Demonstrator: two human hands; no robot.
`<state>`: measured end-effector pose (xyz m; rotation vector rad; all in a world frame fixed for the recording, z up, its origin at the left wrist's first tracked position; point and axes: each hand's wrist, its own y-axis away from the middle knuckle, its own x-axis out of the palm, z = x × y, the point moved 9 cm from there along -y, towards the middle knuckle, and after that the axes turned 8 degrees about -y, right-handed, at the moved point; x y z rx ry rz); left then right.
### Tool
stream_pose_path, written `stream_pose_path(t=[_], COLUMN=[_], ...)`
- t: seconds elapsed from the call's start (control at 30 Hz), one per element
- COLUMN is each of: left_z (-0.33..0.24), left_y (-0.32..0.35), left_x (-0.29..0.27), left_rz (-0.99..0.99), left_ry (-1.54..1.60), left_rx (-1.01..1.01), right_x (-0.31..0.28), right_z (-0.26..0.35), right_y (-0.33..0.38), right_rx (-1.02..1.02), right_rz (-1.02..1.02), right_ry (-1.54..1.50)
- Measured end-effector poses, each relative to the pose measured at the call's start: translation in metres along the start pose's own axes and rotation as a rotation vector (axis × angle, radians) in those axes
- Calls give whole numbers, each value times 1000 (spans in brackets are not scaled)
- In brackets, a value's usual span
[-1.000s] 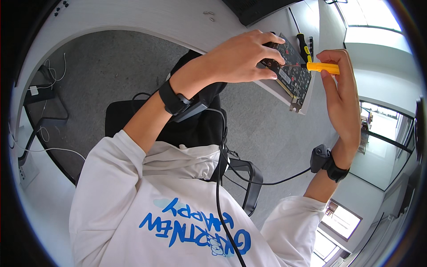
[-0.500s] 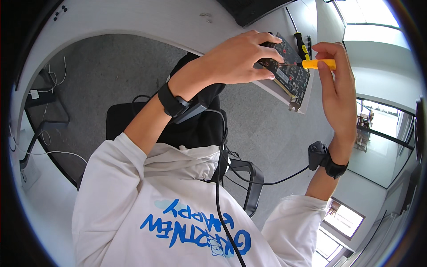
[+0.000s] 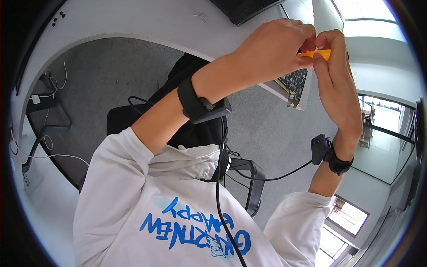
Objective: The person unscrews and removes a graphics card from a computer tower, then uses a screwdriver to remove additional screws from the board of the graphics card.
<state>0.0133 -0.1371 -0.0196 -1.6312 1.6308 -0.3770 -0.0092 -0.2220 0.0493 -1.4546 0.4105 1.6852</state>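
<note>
My right hand (image 3: 336, 66) grips a yellow-handled screwdriver (image 3: 321, 54), with thumb and fingers around the handle. Close against it, my left hand (image 3: 284, 46) has its fingers curled at the front end of that screwdriver. They hide the shaft and tip, so I cannot tell what they pinch. Below both hands lies a dark circuit board card (image 3: 294, 82) with gold edge contacts and a metal bracket at its near end. It rests at the right end of the white desk, largely covered by my left hand.
Several small black pieces (image 3: 58, 18) lie on the desk (image 3: 133, 18) at far left, and small silvery bits (image 3: 199, 18) farther right. A black object (image 3: 242, 9) stands at the back. Another tool's thin shaft (image 3: 283, 10) shows beside it. A black cable (image 3: 284, 176) runs to my right wrist device.
My left hand has left the card's surface and moved right to the screwdriver's front end, its fingers closing. The screwdriver has risen off the card with my right hand.
</note>
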Motion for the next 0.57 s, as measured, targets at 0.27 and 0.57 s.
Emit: stream_pose_path(t=[0.27, 0.57], left_z=[-9, 15], left_y=[-4, -6], left_x=[2, 14], left_rz=[114, 219], left_ry=[74, 44], left_rx=[117, 22], right_x=[-9, -10], right_z=[-16, -7], right_y=[1, 3], right_rx=[177, 113], right_rz=[15, 114], right_ry=[253, 262])
